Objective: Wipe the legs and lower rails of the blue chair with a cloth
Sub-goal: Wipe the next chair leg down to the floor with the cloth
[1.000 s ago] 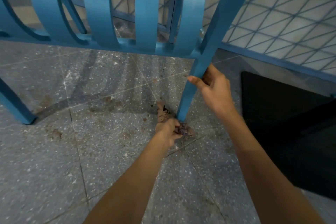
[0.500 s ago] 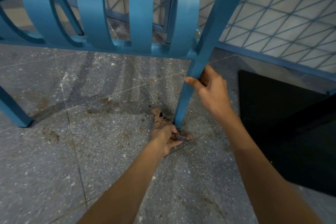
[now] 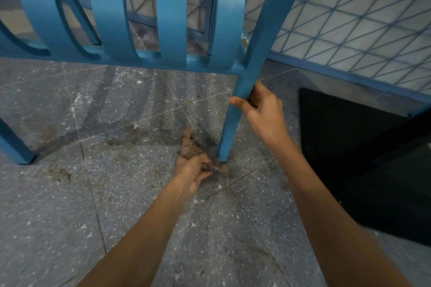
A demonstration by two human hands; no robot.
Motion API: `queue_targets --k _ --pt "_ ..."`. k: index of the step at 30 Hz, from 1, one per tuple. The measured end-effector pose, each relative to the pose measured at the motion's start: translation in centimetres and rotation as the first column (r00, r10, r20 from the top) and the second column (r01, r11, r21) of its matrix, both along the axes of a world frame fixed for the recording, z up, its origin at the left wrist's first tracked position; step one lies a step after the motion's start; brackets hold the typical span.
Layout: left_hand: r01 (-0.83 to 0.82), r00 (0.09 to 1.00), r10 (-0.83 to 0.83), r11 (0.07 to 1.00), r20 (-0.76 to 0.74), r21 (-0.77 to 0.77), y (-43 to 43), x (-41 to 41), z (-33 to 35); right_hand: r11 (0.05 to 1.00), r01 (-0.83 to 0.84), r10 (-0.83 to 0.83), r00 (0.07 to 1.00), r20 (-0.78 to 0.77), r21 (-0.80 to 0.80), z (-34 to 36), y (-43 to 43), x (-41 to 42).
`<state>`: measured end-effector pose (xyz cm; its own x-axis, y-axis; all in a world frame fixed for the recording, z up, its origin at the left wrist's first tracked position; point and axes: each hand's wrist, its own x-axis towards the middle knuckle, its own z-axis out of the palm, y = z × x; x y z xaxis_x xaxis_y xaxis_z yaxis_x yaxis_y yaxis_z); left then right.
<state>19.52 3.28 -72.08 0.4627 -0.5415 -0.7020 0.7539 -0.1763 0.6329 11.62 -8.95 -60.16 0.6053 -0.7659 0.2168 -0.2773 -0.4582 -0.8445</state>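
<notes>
Wiping spot: foot of the blue chair leg (image 3: pixel 231 135), standing on the terrazzo floor (image 3: pixel 116 193)
cloth (image 3: pixel 217 166): brown, bunched, touching the leg's base
left hand (image 3: pixel 192 165): my fingers curled round the cloth
right hand (image 3: pixel 263 109): my thumb and fingers wrapped round the leg, mid-height
black mat (image 3: pixel 349 158): right of the leg, apart

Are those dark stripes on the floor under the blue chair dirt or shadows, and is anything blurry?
Head view: the stripes look like soft shadows of the chair slats; the brown stains are separate; the cloth in the left hand is smeared; the black mat shows almost no detail.
</notes>
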Motion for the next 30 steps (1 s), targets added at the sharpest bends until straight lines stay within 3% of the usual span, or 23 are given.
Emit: queue_targets --k 3,8,11,16,20,23,26,28,30 --pt "0.074 0.997 -0.076 0.994 0.02 0.077 -0.5 -1.3 -1.1 1.0 0.006 -0.006 1.0 -0.001 -0.017 -0.2 -0.1 0.0" --pt "0.133 0.96 -0.175 0.972 0.217 0.194 -3.6 -2.3 -1.2 0.999 0.0 0.0 1.0 -0.003 -0.041 -0.3 0.1 -0.1" --pt "0.235 0.93 -0.278 0.953 0.242 0.194 -3.9 -0.9 0.6 0.999 -0.001 0.001 1.0 -0.005 -0.051 -0.4 0.0 -0.2" --pt "0.283 0.801 -0.351 0.936 0.485 0.211 -4.0 0.1 5.8 0.999 -0.003 0.002 1.0 -0.004 -0.055 -0.5 -0.3 -0.3" --pt "0.142 0.63 -0.132 0.988 0.766 0.054 -3.9 -1.4 10.0 0.993 -0.122 0.121 0.992 -0.036 -0.01 0.1 -1.2 -1.1" --pt "0.073 0.508 0.081 0.988 0.857 -0.137 -3.4 -3.3 10.2 0.983 -0.173 0.176 0.982 -0.065 0.054 1.2 -1.7 -1.9" --pt "0.104 0.587 0.096 0.976 0.804 -0.192 -3.1 -3.1 6.9 0.976 -0.167 0.164 0.986 0.033 0.14 2.6 -1.8 -1.7" --pt "0.164 0.723 -0.059 0.982 0.688 -0.089 -2.7 -1.9 4.1 0.981 -0.161 0.155 0.986 0.056 0.107 3.0 -1.6 -1.4" --pt "0.314 0.76 -0.293 0.947 0.58 0.066 -2.0 -0.9 1.4 0.981 -0.176 0.17 0.983 0.069 0.088 2.7 -1.2 -1.3"
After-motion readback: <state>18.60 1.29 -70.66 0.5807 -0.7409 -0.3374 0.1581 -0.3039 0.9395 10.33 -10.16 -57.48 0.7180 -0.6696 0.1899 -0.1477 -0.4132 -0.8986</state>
